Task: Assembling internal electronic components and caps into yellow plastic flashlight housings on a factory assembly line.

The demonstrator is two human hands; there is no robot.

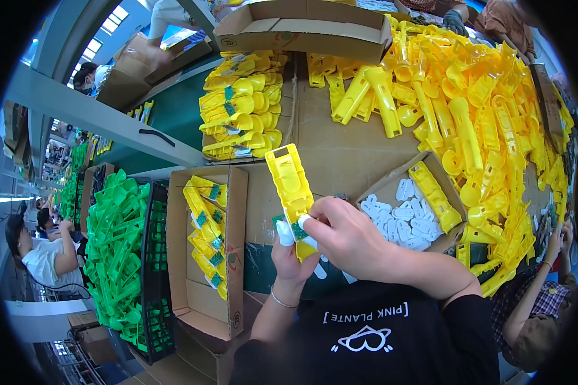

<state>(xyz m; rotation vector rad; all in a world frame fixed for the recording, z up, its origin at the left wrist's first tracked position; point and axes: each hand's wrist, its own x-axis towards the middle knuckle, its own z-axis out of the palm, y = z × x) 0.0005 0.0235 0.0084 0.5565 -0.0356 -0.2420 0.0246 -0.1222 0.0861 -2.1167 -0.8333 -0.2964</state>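
Note:
In front of my chest, a long yellow plastic housing (289, 176) stands tilted upward, its hollow side showing. My left hand (292, 260) is closed around its lower end, a white cover on one fingertip. A small green circuit board (297, 230) shows at the housing's lower part, between my hands. My right hand (343, 228) bends over from the right, fingers closed, with a white-covered tip touching the housing beside the board. Whatever its fingers pinch is hidden. Just right of that hand, a cardboard box (453, 186) holds small white oval plastic pieces (404, 215) and one yellow housing.
Loose yellow plastic parts (462, 122) form a big heap at right. Yellow housings with green boards fill a cardboard tray (237, 256) at left and a stack (243, 106) behind it. Farther left stands a black crate (157, 269) of green parts. An open carton (302, 32) lies at the back.

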